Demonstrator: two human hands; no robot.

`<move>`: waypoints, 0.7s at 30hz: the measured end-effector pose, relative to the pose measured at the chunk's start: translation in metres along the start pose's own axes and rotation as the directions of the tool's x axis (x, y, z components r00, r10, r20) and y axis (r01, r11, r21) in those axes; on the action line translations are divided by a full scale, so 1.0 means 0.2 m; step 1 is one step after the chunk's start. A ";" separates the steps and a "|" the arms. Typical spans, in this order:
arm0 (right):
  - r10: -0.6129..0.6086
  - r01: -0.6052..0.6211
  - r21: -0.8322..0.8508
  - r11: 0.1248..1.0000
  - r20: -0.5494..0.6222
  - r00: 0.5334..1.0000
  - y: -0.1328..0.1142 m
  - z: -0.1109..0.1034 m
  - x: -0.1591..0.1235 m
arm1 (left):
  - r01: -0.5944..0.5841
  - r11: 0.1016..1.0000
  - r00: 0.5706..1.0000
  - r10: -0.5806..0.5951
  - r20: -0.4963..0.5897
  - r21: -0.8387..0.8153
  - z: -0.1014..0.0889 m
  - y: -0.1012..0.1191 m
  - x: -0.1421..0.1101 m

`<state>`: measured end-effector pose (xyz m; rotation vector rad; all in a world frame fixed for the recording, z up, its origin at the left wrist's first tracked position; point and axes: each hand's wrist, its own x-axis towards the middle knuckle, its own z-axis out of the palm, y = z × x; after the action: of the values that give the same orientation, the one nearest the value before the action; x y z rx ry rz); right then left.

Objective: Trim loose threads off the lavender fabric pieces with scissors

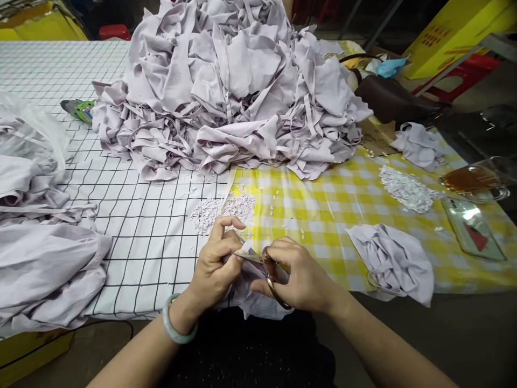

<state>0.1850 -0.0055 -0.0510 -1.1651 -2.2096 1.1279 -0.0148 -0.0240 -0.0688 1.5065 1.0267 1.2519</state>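
My left hand (214,264) is closed on a pale lilac garment (252,299) at the table's near edge, pinching a small white tag on it. My right hand (299,277) grips copper-coloured scissors (266,269). Their blades point left and meet the tag between my hands. The rest of the garment hangs down toward my lap. Just beyond my hands lies a small heap of white tag clippings (222,211).
A big pile of lilac garments (230,86) fills the table's far middle, and more lie at the left (44,269). One garment (393,261) lies at the right. There are also a second clipping heap (406,188), a phone (470,229), a glass cup (479,180) and a dark bag (391,97).
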 end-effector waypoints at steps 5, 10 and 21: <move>0.004 -0.004 0.012 1.000 -0.009 1.000 0.00 0.01 0.00 | -0.025 0.999 0.999 0.026 0.020 -0.043 0.01 -0.01 0.00; 0.017 -0.017 0.035 0.999 -0.017 1.000 0.00 0.01 0.00 | -0.022 0.999 1.000 0.023 0.018 -0.030 0.01 -0.01 0.00; 0.005 -0.006 -0.019 1.000 -0.045 0.999 0.04 0.02 0.00 | -0.025 1.000 0.999 0.024 0.048 0.017 0.02 0.00 0.04</move>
<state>0.1874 -0.0051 -0.0603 -1.1929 -2.1898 1.0746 -0.0105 -0.0170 -0.0670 1.5592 0.9933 1.2212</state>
